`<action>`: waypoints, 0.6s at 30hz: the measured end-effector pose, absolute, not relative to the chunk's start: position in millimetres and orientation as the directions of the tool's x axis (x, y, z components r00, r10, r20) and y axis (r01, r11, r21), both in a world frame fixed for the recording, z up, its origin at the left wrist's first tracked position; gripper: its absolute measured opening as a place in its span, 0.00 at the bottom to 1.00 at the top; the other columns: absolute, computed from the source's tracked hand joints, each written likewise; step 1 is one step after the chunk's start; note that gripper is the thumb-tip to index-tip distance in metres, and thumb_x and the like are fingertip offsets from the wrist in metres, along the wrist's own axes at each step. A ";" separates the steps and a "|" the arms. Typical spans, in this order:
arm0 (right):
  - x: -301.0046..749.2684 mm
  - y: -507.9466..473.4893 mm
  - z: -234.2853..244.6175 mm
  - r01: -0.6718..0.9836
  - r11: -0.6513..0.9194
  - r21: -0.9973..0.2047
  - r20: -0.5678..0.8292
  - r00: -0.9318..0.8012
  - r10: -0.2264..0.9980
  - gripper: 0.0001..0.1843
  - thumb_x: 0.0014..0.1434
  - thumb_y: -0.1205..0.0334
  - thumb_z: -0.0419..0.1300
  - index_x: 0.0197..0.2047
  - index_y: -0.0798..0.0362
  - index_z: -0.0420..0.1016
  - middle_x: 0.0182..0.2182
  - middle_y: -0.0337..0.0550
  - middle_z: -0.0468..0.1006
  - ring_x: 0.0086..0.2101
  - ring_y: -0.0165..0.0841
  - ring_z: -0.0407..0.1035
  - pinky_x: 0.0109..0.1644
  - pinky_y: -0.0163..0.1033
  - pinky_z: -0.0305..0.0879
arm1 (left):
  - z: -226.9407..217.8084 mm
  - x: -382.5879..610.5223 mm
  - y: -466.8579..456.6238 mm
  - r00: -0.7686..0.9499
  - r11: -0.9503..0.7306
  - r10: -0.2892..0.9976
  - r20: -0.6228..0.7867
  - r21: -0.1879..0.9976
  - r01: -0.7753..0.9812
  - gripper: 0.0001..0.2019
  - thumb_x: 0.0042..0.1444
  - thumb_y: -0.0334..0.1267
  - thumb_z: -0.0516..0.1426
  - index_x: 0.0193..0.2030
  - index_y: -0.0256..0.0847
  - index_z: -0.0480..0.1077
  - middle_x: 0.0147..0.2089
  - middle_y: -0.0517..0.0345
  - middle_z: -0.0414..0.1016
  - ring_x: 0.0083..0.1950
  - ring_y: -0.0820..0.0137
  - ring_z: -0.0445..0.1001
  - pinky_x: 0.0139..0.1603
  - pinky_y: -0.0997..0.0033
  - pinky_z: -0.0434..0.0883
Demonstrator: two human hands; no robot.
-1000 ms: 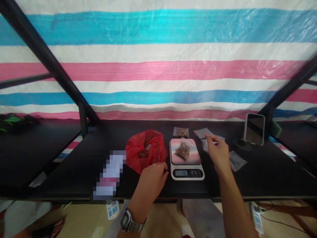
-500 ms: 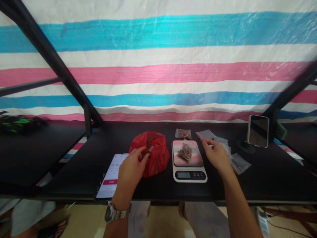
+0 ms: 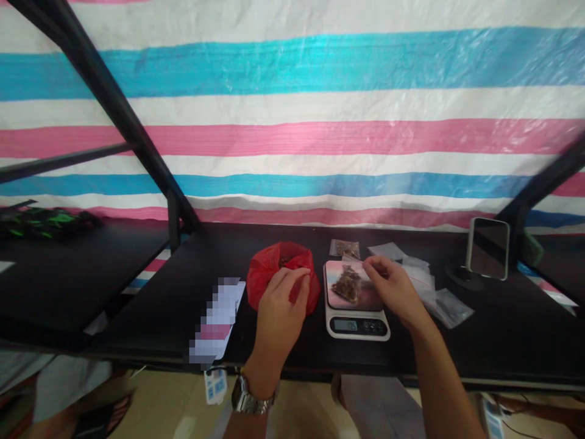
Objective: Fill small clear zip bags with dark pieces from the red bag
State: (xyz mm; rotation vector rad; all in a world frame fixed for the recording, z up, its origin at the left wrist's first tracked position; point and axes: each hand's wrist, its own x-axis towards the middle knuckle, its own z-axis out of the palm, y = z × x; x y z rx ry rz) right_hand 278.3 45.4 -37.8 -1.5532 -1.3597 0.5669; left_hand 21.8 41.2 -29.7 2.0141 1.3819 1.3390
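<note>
Over the red plastic bag (image 3: 261, 265), the left hand (image 3: 282, 312) hides much of the opening and the brown pieces (image 3: 286, 261) inside; its thumb and fingertips sit close together, but whether they pinch anything I cannot tell. On the white scale (image 3: 371, 302), a clear pouch (image 3: 348, 285) holds similar pieces; the right hand (image 3: 392, 291), fingers narrowed, covers a corner, its grip unclear. Blocky pixels obscure the phone (image 3: 219, 320).
</note>
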 end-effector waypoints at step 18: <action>153.1 63.5 -6.2 0.221 0.156 -0.963 0.167 0.031 0.986 0.21 0.61 0.42 0.65 0.46 0.51 0.80 0.37 0.46 0.85 0.33 0.37 0.78 0.37 0.39 0.73 | -53.7 39.8 37.3 -0.063 0.269 0.950 -0.307 0.902 -0.338 0.26 0.62 0.67 0.57 0.47 0.44 0.63 0.22 0.68 0.70 0.14 0.71 0.69 0.14 0.76 0.61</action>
